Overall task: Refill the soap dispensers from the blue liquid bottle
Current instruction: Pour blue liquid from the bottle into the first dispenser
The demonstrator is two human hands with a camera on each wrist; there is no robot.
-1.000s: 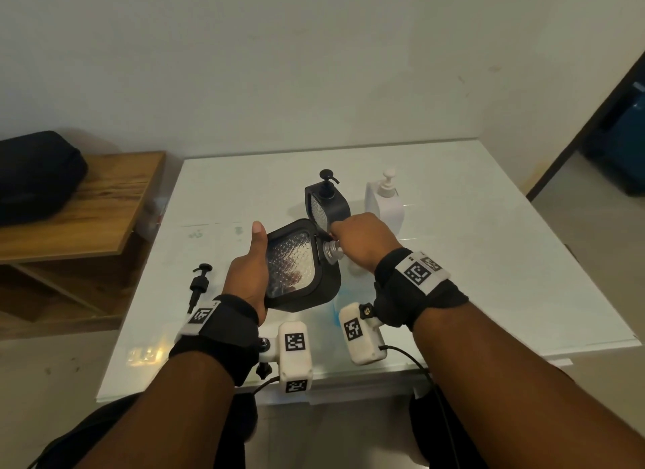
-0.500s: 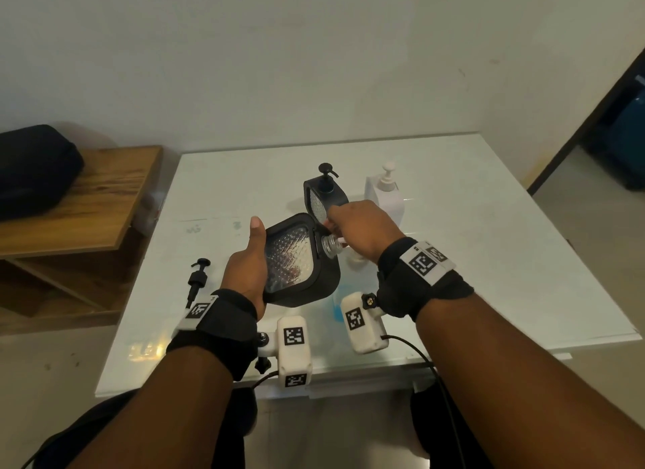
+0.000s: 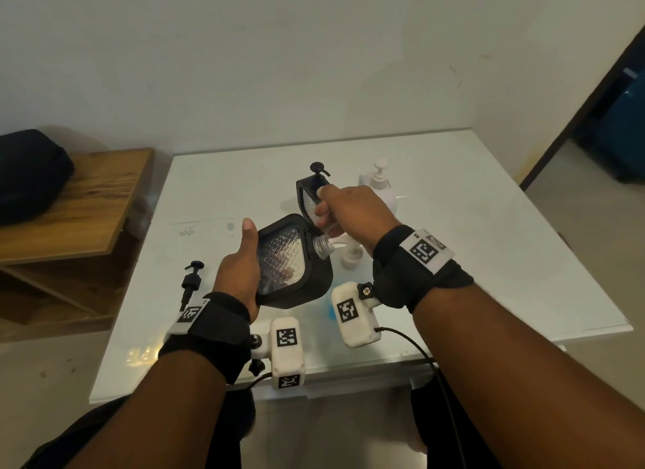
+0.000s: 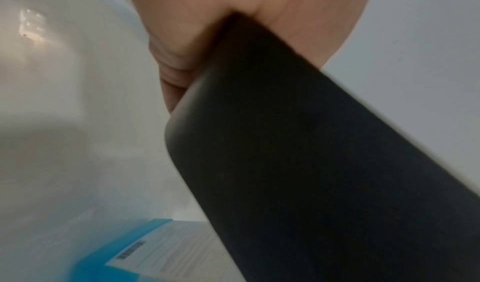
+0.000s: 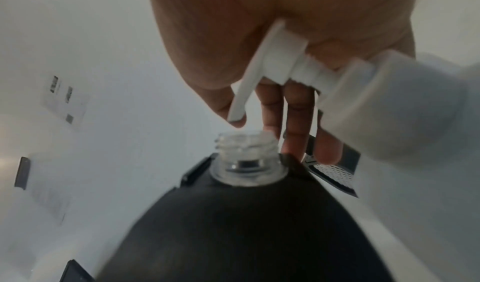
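Because its black pump head (image 3: 191,280) already lies loose on the near left of the white glass-topped table (image 3: 488,242), the black square soap dispenser with the clear textured window (image 3: 289,259) is open and ready for filling. The left hand (image 3: 241,269) grips it from the left, thumb up along its edge, and holds it off the table. It is tilted so that the clear threaded neck (image 5: 246,153) points toward the right hand (image 3: 352,214), probably to check the neck or present it for pouring. That hand hovers just above the neck with fairly straight, loose fingers (image 5: 298,118), and I can see nothing held in them.

The blue liquid bottle (image 3: 326,310) lies on the table under the wrists, untouched, with only its blue edge and label showing, so pouring has not begun.

A small white pump dispenser (image 3: 349,255) stands just right of the neck. Farther off stand a second black square dispenser (image 3: 309,193) and a taller white pump bottle (image 3: 378,182), apparently waiting for their refill.
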